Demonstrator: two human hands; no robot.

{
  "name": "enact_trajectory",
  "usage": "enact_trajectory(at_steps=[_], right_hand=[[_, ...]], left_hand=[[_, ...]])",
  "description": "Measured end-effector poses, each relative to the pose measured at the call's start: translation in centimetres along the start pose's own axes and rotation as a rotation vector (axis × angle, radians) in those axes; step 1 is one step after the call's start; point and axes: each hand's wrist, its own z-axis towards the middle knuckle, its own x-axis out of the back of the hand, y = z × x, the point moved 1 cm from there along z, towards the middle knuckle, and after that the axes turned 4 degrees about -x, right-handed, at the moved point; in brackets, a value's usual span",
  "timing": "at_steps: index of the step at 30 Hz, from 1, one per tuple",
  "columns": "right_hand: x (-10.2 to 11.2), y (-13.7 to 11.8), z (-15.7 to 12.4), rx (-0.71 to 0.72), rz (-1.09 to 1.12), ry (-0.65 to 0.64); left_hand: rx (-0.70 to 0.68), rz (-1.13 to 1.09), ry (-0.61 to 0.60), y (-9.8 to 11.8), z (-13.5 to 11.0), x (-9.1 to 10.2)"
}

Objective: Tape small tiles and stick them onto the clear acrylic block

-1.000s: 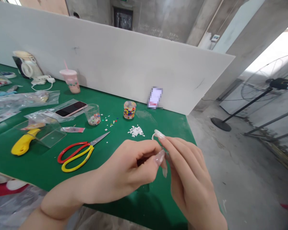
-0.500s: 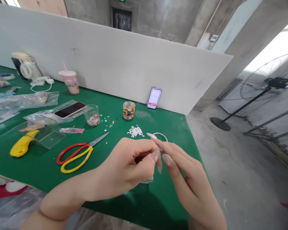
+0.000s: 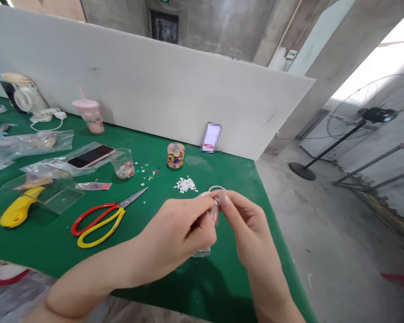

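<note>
My left hand (image 3: 183,226) is closed in a pinch, its thumb and forefinger tips meeting my right hand (image 3: 247,215). The right hand also pinches, its thumb pressed against the forefinger. A tiny pale piece shows between the fingertips, too small to name. Below the left hand, a clear edge (image 3: 202,252) of some object shows, mostly covered. Just behind the fingers lies a white ring-like loop (image 3: 217,187), partly hidden. Beyond the hands are a pile of small white pieces (image 3: 186,184) and a round container covered in coloured mosaic tiles (image 3: 176,156).
Scissors (image 3: 104,220) with red and yellow handles lie left of my hands. Farther left are a clear cup of coloured pieces (image 3: 125,168), a clear box (image 3: 65,197), a yellow-handled tool (image 3: 20,207) and a phone (image 3: 91,155). A pink tumbler (image 3: 91,117) stands behind.
My right thumb has moved up to the fingertips and now presses on the forefinger, which was stretched out before. The view has shifted slightly, so things sit farther left.
</note>
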Motion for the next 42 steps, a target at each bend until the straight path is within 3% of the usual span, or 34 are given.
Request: enact_trajectory(at_steps=[5, 11, 17, 23, 32, 42], right_hand=[[0.1, 0.5, 0.7, -0.108, 0.190, -0.015], [-0.1, 0.6, 1.1, -0.160, 0.230, -0.013], [0.1, 1.1, 1.5, -0.125, 0.246, 0.065], [0.3, 1.6, 2.0, 0.006, 0.071, 0.190], [-0.5, 2.9, 2.0, -0.021, 0.161, 0.179], [-0.6, 2.5, 2.3, -0.069, 0.248, 0.155]], left_hand=[[0.041, 0.072, -0.061, -0.4, 0.0, 0.3], [0.066, 0.111, -0.062, -0.4, 0.0, 0.5], [0.149, 0.126, -0.118, -1.1, 0.1, 1.3], [0.286, 0.000, -0.188, -2.3, 0.6, 2.9], [0.149, -0.072, 0.030, -1.7, 1.7, 0.6], [0.206, -0.062, -0.055, -1.7, 1.4, 1.3]])
